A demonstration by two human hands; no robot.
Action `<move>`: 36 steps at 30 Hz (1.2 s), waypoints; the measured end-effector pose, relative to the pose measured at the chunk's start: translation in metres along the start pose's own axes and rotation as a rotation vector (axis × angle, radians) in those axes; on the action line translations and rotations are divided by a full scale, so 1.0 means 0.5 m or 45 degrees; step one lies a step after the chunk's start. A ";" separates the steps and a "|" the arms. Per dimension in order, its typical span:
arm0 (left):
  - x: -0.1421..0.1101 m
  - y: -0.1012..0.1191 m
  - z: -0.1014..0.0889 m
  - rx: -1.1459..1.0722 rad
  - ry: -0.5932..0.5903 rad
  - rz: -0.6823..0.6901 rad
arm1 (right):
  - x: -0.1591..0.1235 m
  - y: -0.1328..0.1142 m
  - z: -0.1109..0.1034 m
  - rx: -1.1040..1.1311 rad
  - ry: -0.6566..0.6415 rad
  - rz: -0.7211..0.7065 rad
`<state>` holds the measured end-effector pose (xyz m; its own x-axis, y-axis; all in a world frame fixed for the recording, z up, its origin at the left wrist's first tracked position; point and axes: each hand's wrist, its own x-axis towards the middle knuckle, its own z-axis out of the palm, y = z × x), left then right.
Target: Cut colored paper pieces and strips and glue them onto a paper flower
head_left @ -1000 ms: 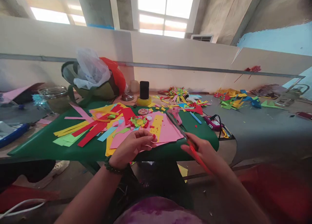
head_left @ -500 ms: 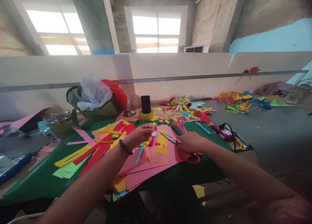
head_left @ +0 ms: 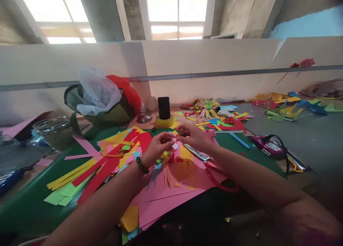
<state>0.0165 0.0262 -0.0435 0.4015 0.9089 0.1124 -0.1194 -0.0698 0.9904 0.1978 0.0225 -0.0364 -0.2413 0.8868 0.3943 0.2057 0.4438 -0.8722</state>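
Note:
My left hand [head_left: 158, 146], with a dark green bead bracelet at the wrist, pinches a small piece of red paper [head_left: 174, 133] above the pink sheets. Close beside it, my right hand [head_left: 194, 137] has its fingers bent and drawn together at the same spot; what lies between them is too small to make out. Red-handled scissors [head_left: 222, 181] lie on the pink sheets [head_left: 160, 208], below my right hand and wrist. A yellow paper strip [head_left: 187, 167] with small red scraps rests there too. A white round piece [head_left: 175, 146] shows just under my fingertips.
Coloured paper strips [head_left: 107, 167] spread over the green mat [head_left: 29, 203] on the left. Behind stand a phone [head_left: 164, 108] on a yellow holder and a bag [head_left: 107, 115] with plastic bags. To the right are a blue pen [head_left: 239, 141] and a purple device [head_left: 268, 146].
My right hand has let go of the scissors, which now lie on the paper, and has moved up and left to my left hand. The view has tilted down and come closer.

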 end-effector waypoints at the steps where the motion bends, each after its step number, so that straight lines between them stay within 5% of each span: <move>1: 0.000 -0.002 0.002 0.072 0.022 0.068 | -0.001 0.004 -0.002 0.018 0.024 0.000; 8: -0.012 -0.007 0.027 0.484 0.030 0.279 | -0.009 0.007 0.004 0.057 0.020 0.024; 20: -0.021 0.006 0.028 0.176 -0.061 -0.087 | -0.011 0.001 0.009 0.177 -0.012 0.121; 36: -0.018 0.011 0.010 0.187 -0.067 -0.135 | -0.003 0.001 -0.011 0.248 -0.088 0.091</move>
<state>0.0169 0.0154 -0.0386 0.4524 0.8918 0.0070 0.0587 -0.0376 0.9976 0.2037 0.0223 -0.0360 -0.2986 0.9012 0.3142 0.0394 0.3406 -0.9394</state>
